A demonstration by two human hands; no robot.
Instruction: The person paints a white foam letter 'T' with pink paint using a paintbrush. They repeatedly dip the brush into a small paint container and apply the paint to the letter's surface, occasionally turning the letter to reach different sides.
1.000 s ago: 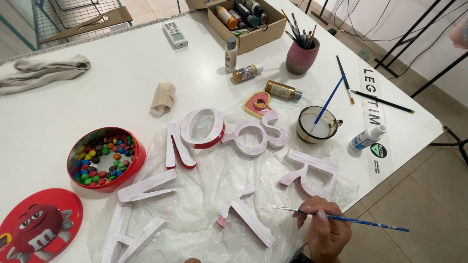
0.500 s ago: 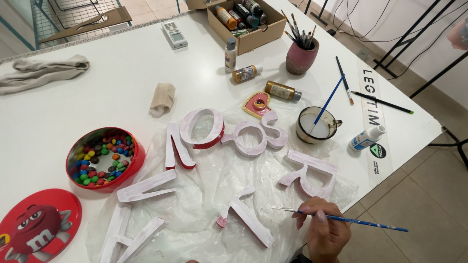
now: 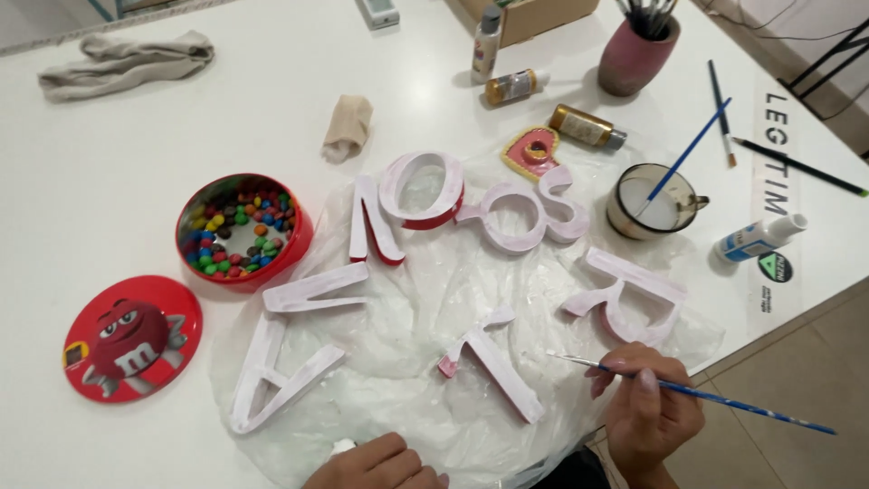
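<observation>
White paint going onto a T-shaped letter with a thin blue-handled brush.

Fingers (image 3: 625, 369) of the right hand (image 3: 647, 403) are closed in a pencil grip around the paintbrush (image 3: 697, 394), its tip reaching left toward the T-shaped letter (image 3: 493, 362), which lies flat on the clear plastic sheet (image 3: 425, 398) near the bench (image 3: 136, 118) front edge. The left hand (image 3: 376, 466) rests on the sheet's near edge, fingers curled and holding nothing that can be seen. To do it well, the person would likely steady the sheet, keep strokes along the stem, and cover the pink patch at the crossbar end. Beyond lie the R-shaped letter (image 3: 625, 299), the paint cup (image 3: 647, 204), and the red candy tin (image 3: 243, 231) to the left.
</observation>
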